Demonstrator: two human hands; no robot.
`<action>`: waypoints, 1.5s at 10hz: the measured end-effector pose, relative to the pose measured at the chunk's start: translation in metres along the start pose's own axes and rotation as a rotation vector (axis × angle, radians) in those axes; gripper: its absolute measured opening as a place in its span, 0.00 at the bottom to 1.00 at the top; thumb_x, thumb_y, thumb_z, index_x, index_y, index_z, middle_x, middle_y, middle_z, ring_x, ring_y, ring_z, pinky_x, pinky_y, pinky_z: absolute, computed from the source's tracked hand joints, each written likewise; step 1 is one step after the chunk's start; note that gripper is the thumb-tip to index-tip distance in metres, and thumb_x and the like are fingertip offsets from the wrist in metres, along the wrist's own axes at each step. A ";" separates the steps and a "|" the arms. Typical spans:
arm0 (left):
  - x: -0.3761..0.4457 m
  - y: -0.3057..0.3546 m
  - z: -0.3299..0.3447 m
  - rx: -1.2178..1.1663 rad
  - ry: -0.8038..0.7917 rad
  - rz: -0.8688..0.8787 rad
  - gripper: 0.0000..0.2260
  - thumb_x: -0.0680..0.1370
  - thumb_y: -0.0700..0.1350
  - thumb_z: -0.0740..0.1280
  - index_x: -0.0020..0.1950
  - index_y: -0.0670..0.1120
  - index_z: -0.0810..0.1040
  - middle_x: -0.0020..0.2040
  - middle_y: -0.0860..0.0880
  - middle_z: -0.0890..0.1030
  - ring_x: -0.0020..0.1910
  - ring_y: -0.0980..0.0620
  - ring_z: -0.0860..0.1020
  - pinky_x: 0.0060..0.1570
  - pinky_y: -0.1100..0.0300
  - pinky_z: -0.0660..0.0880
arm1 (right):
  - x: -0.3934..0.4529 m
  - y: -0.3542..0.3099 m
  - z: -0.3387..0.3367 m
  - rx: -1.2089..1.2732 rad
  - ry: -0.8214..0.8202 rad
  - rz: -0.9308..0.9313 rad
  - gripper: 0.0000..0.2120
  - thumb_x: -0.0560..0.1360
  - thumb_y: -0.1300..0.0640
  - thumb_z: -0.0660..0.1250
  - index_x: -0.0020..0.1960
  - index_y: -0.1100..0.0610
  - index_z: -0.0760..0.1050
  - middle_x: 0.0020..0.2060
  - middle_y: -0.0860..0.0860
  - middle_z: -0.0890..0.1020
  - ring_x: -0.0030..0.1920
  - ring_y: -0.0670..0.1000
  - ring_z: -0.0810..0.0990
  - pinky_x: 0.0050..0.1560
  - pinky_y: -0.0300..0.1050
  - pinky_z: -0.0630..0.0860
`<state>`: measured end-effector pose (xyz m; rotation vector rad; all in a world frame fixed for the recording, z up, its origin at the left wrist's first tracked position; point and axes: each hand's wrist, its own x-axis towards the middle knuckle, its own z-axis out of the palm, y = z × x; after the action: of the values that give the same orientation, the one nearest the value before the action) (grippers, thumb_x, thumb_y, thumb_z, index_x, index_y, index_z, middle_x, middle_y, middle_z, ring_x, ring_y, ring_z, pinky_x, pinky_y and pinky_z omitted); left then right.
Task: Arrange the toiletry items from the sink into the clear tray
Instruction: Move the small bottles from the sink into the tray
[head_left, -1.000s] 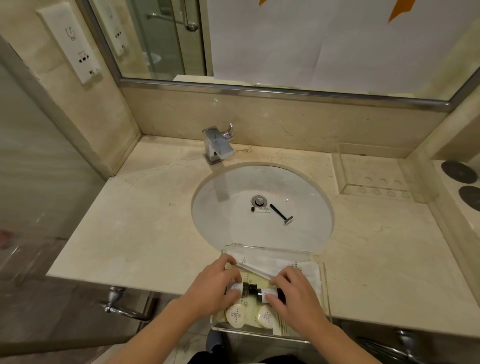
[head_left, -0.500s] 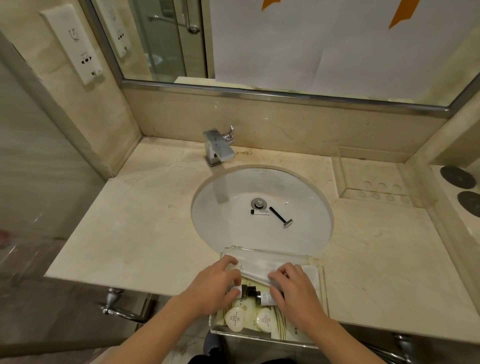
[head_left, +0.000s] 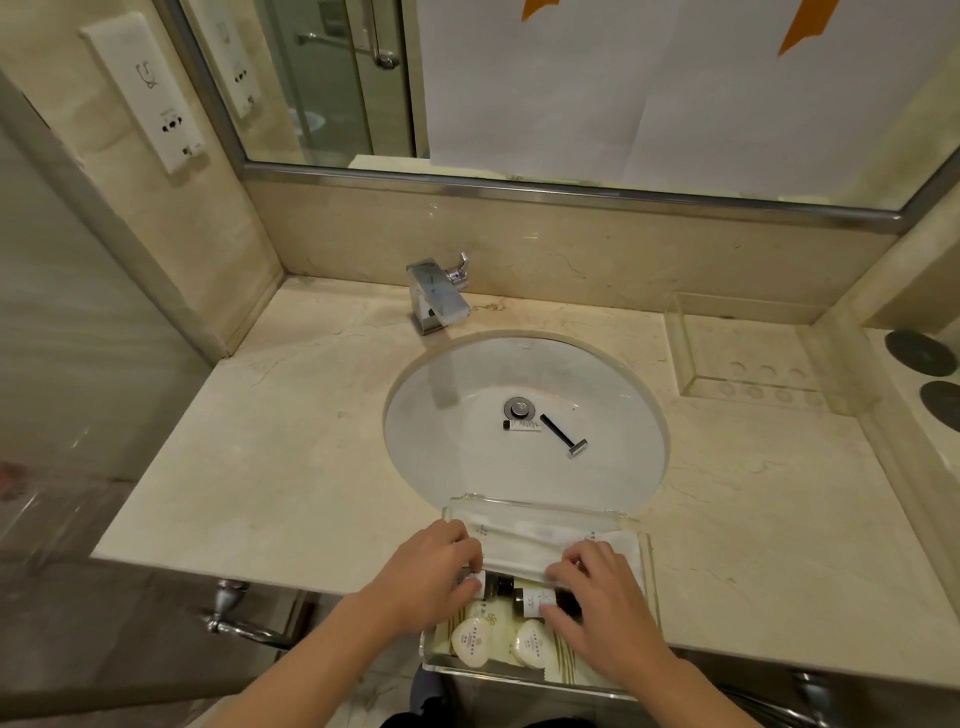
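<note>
The clear tray (head_left: 540, 506) sits at the counter's front edge, just below the sink (head_left: 426, 457). It holds white packets (head_left: 524, 538), two dark bottles (head_left: 501, 584) and two round white soaps (head_left: 470, 643). My left hand (head_left: 434, 569) pinches the left dark bottle. My right hand (head_left: 592, 592) pinches the right dark bottle (head_left: 530, 603) and touches the lower white packet. In the basin lie a black razor (head_left: 563, 434) and a small white tube (head_left: 522, 425) beside the drain (head_left: 518, 407).
A chrome tap (head_left: 436, 293) stands behind the basin. A second clear tray (head_left: 748, 348) sits at the back right of the counter, with two dark discs (head_left: 920, 352) on the ledge beyond it. Mirror and wall socket (head_left: 150, 88) are above.
Both hands have stayed over the tray, shifting their fingers slightly on the bottles and the white packet. The razor and tube in the basin have not moved.
</note>
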<state>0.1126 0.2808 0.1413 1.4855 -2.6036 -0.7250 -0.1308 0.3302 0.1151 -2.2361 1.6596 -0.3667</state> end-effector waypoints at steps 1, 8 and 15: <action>0.001 0.001 0.000 -0.005 0.007 0.006 0.11 0.78 0.52 0.62 0.57 0.50 0.76 0.54 0.52 0.74 0.53 0.53 0.72 0.51 0.61 0.71 | -0.005 0.005 0.002 -0.057 -0.041 0.006 0.13 0.68 0.39 0.65 0.48 0.44 0.75 0.43 0.42 0.70 0.44 0.43 0.68 0.42 0.38 0.71; 0.005 -0.001 -0.001 -0.023 0.022 0.039 0.11 0.77 0.52 0.62 0.57 0.51 0.77 0.53 0.53 0.74 0.51 0.56 0.71 0.49 0.65 0.69 | -0.007 0.014 -0.016 -0.120 -0.135 0.023 0.26 0.60 0.29 0.66 0.49 0.45 0.72 0.43 0.38 0.70 0.41 0.43 0.69 0.40 0.36 0.67; 0.005 -0.001 0.001 -0.036 0.019 0.023 0.11 0.77 0.52 0.63 0.57 0.50 0.77 0.53 0.54 0.73 0.51 0.56 0.71 0.50 0.64 0.70 | -0.028 0.019 -0.002 -0.122 -0.136 0.137 0.33 0.63 0.25 0.62 0.59 0.46 0.70 0.45 0.39 0.74 0.42 0.42 0.72 0.43 0.37 0.70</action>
<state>0.1104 0.2765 0.1395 1.4432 -2.5752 -0.7467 -0.1562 0.3520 0.1093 -2.1627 1.7921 -0.0786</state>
